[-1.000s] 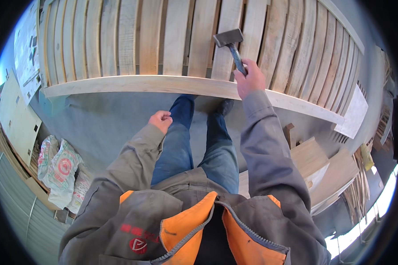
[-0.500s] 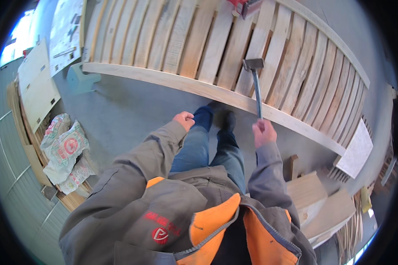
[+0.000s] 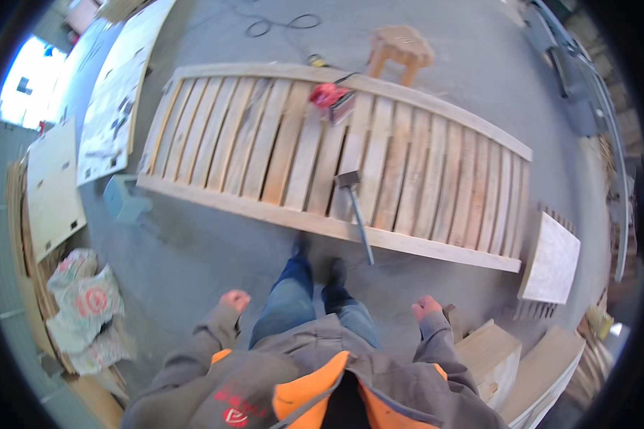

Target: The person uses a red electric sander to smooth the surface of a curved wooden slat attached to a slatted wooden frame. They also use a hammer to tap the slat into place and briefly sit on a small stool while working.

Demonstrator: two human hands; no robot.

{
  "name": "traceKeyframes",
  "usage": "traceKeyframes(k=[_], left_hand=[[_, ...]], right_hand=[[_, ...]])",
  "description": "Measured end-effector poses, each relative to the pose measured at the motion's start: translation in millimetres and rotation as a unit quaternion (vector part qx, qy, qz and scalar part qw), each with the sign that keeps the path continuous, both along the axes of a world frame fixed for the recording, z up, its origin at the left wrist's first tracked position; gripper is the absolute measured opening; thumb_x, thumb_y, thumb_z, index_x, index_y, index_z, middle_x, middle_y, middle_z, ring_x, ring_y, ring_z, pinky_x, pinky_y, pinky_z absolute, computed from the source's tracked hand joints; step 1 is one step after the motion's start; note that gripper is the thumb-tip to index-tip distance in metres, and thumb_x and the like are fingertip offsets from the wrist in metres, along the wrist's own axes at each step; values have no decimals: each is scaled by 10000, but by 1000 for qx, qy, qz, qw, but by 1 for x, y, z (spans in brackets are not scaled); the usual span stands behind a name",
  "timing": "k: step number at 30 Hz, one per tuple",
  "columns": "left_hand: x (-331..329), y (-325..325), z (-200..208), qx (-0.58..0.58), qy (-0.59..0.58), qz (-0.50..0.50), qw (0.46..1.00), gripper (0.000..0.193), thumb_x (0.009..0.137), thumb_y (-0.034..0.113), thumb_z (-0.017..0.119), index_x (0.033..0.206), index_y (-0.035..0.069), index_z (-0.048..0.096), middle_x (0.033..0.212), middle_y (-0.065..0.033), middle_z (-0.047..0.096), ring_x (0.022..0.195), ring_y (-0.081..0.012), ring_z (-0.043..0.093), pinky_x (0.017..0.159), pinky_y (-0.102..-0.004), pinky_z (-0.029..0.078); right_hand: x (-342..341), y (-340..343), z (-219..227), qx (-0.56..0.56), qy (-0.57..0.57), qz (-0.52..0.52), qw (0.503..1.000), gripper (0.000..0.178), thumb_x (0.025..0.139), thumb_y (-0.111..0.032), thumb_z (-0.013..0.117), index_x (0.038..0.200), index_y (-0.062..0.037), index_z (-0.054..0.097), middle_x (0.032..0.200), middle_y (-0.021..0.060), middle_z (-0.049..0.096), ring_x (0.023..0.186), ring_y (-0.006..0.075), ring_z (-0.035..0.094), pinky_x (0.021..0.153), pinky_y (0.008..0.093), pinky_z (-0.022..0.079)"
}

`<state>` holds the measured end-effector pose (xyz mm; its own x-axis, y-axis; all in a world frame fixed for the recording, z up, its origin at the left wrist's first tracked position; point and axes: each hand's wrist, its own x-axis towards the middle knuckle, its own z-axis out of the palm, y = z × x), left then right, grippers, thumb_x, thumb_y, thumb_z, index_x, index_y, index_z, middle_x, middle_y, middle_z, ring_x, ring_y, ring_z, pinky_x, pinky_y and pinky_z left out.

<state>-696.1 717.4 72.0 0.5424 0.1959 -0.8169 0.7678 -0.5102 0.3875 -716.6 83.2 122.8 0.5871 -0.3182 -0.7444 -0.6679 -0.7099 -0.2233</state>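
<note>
We see our L hand (image 3: 235,300) & R hand (image 3: 427,308), both curled in loose fists, legs (image 3: 288,302) btwn. Hammer (image 3: 358,216) lies approx. mid-length on a slatted wood frame (image 3: 265,208), handle jutting past the nr edge; red tool (image 3: 326,95) sits toward its far side, wooden stool (image 3: 402,44) beyond.

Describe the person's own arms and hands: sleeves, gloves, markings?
Left hand and right hand are bare, without gloves. The sleeves are long and grey-brown, with no markings I can make out. They match the jacket, which shows orange lining and a red emblem.
</note>
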Motion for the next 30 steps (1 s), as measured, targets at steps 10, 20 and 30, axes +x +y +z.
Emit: traceKeyframes(k=[10,20,30], left_hand=[[-76,46,29,38,-54,-12,998,214,864,202,713,1002,38,720,821,-62,715,734,-142,659,692,-322,544],[-83,152,8,-92,-86,262,957,341,820,254,758,1062,20,711,925,-107,733,822,-206,692,767,-343,554],[-268,393,-68,-31,0,486,874,219,864,190,714,1016,34,697,828,-89,706,659,-192,667,545,-345,531]], right_hand=[[38,68,-6,27,-60,36,997,425,838,-292,734,1151,-19,646,1117,183,708,1056,344,678,929,412,536],[24,204,-13,19,-19,157,987,376,821,-239,735,1090,14,663,891,147,731,721,223,708,678,348,578],[127,443,29,57,29,215,974,396,810,-289,742,1098,-25,675,1023,168,736,981,298,711,885,374,556]])
